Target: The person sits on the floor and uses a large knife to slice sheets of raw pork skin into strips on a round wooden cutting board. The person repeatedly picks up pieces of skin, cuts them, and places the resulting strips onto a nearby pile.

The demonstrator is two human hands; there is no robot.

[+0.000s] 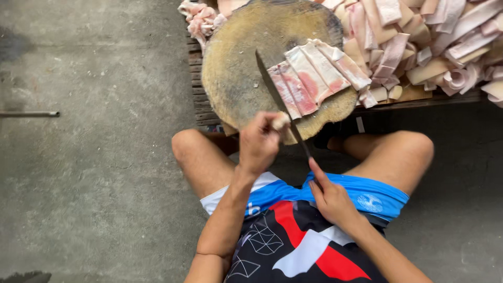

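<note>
Bare grey concrete floor surrounds a low wooden pallet (201, 105) carrying a round wooden chopping block (236, 73). At the grip, the left hand (259, 141) is closed in a fist around the pale handle of a long knife (277, 97), whose dark blade points toward 11 o'clock across the block. The right hand (332, 199) is loosely open, holding nothing, its index fingertip touching the knife's near end. Just at 3 o'clock of the blade lie pork skin strips (314, 76), fanned side by side; they look soft, floppy and greasy, likely best pinned flat from above. A heap of pork offcuts (445, 42) fills 1 o'clock. Both forearms reach forward between bent knees.
</note>
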